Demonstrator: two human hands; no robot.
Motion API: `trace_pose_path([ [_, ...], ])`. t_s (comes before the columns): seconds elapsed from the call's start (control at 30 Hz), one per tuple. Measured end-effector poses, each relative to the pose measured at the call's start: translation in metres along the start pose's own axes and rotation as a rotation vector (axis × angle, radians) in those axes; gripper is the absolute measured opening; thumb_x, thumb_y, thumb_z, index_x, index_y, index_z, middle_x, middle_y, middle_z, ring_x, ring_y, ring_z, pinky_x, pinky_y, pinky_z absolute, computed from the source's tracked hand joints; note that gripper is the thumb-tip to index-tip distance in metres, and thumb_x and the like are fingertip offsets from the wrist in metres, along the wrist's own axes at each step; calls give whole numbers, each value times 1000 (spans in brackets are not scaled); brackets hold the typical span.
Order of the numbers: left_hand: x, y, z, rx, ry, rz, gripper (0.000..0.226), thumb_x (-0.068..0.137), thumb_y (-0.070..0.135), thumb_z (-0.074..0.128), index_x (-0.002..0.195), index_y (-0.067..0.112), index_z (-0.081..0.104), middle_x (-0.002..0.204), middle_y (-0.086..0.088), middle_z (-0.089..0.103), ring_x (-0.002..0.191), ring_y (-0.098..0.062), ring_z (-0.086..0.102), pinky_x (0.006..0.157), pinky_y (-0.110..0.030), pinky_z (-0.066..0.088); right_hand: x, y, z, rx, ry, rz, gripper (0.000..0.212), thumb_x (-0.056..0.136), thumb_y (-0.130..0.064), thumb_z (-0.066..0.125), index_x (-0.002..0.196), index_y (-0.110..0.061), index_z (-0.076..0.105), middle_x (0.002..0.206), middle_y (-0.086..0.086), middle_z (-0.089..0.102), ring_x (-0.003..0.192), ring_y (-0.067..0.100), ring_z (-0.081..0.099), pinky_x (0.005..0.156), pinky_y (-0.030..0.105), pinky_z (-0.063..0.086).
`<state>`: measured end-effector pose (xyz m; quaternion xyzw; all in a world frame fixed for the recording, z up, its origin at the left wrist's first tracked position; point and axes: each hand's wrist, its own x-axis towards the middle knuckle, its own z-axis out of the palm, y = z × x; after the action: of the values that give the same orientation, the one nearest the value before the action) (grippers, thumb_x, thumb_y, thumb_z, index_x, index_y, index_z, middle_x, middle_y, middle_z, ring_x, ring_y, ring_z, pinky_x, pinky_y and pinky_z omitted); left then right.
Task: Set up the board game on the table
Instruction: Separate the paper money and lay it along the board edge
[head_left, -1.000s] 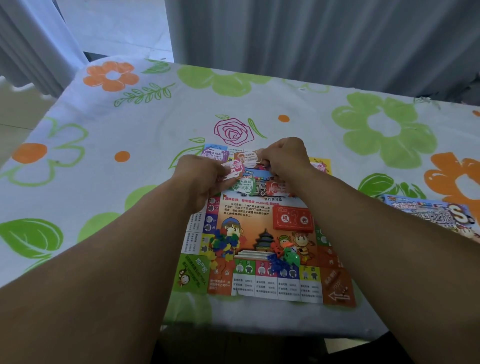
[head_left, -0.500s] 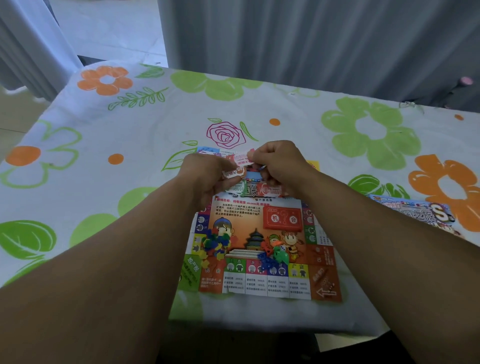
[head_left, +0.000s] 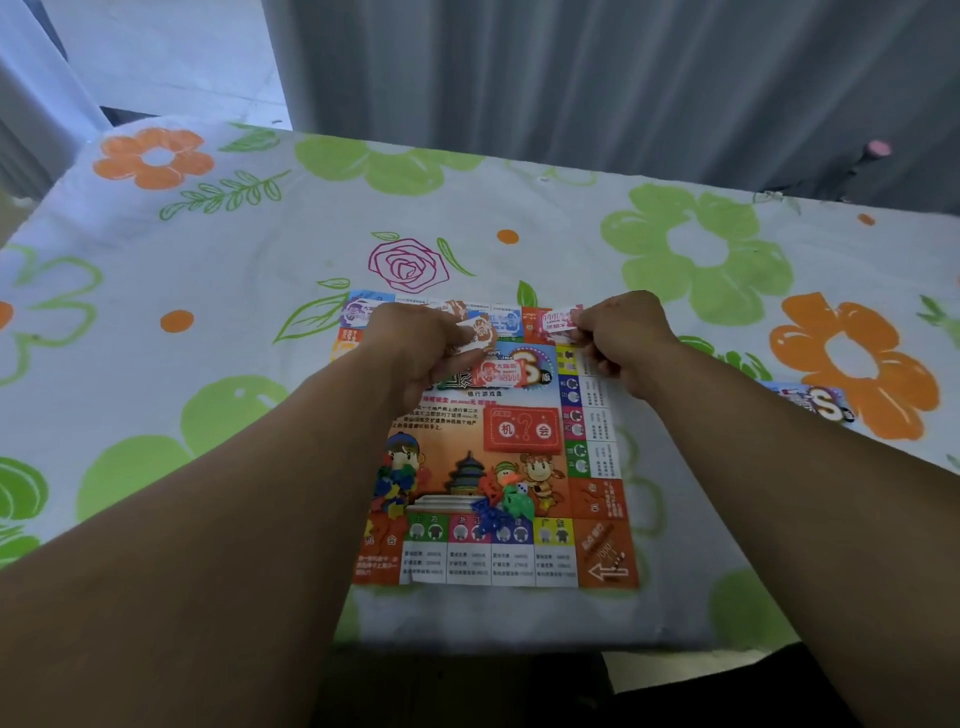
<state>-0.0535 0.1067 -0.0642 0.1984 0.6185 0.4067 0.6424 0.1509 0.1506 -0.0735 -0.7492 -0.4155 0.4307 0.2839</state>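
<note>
Currently pinching a printed note (head_left: 475, 332) with the left hand (head_left: 415, 353) and a pink note (head_left: 558, 319) with the right hand (head_left: 623, 340), over the far edge of the board (head_left: 519, 457), flat on the table (head_left: 208, 291). Beware sweeping the piece piles (head_left: 501, 501) with the left forearm (head_left: 291, 457). Since half a second ago: moved apart from near-touching.

The white cloth table cover (head_left: 260, 291) carries green and orange flowers and one magenta-outlined rose. The paper game board (head_left: 452, 441) has an orange middle, a red question-mark panel and green, pink, blue and yellow edge squares. At its far edge, the left paper note (head_left: 479, 332) is orange and white, the right paper note (head_left: 557, 319) pink and white.
</note>
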Motion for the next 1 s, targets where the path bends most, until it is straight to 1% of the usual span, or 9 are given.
trace_pose_path([
  [0.13, -2, 0, 5, 18, -9, 0, 17, 90, -8, 64, 107, -4, 64, 108, -19, 66, 85, -28, 75, 69, -31, 64, 6, 7, -5, -57, 14, 17, 23, 93, -19, 70, 79, -6, 56, 64, 9, 60, 43, 15, 48, 39, 22, 31],
  [0.23, -2, 1, 4, 11, -24, -7, 19, 90, -6, 66, 109, -5, 65, 107, -19, 67, 80, -26, 76, 67, -29, 64, 8, 7, -4, -100, 80, -15, 32, 82, -21, 78, 74, -11, 49, 69, 12, 63, 55, 24, 61, 46, 27, 38],
  [0.3, -2, 1, 3, 7, -31, -10, 22, 89, -4, 68, 111, -8, 65, 106, -20, 69, 77, -26, 77, 65, -29, 64, 5, 2, -2, -106, 72, -58, 27, 82, -20, 77, 76, -11, 52, 71, 10, 65, 59, 24, 64, 51, 29, 42],
  [0.4, -4, 1, 2, 2, -39, 3, 12, 89, -2, 69, 100, -7, 67, 101, -20, 71, 72, -25, 77, 61, -28, 63, -10, -8, 7, -72, -117, -135, 23, 90, -28, 73, 86, -10, 61, 68, 3, 67, 48, 13, 59, 45, 23, 42],
  [0.5, -5, 1, -1, 21, -29, 14, 8, 87, 0, 72, 92, -3, 67, 103, -21, 72, 79, -28, 77, 58, -25, 61, -23, -16, 20, -32, -319, -219, 33, 92, -36, 70, 88, -4, 64, 67, 8, 62, 45, 14, 49, 40, 22, 36],
  [0.6, -4, 0, -6, 37, -34, 29, 11, 89, 3, 72, 97, -3, 68, 110, -23, 70, 86, -29, 76, 63, -27, 63, -30, -21, 32, -46, -418, -289, 25, 91, -29, 73, 87, -5, 67, 75, 8, 66, 48, 13, 50, 42, 25, 39],
  [0.73, -5, 3, -13, 13, -33, 15, 17, 90, -3, 66, 106, -5, 65, 112, -24, 65, 92, -28, 73, 64, -26, 61, -33, -23, 43, -62, -386, -306, 17, 91, -19, 73, 83, -5, 66, 67, 10, 64, 43, 11, 49, 40, 24, 40],
  [0.87, -5, 6, -27, 18, 1, -30, 20, 91, -10, 58, 110, -5, 64, 115, -23, 67, 89, -33, 75, 64, -28, 62, -29, -25, 50, 13, -315, -269, 13, 94, -14, 69, 86, -5, 66, 84, 15, 68, 47, 12, 53, 41, 23, 41],
  [1.0, -5, 7, -44, 39, 59, -45, 16, 90, -9, 62, 105, -8, 65, 113, -23, 67, 84, -35, 75, 58, -27, 61, -27, -27, 60, 24, -289, -219, 9, 95, -10, 66, 89, -4, 68, 86, 17, 70, 49, 12, 57, 44, 24, 44],
])
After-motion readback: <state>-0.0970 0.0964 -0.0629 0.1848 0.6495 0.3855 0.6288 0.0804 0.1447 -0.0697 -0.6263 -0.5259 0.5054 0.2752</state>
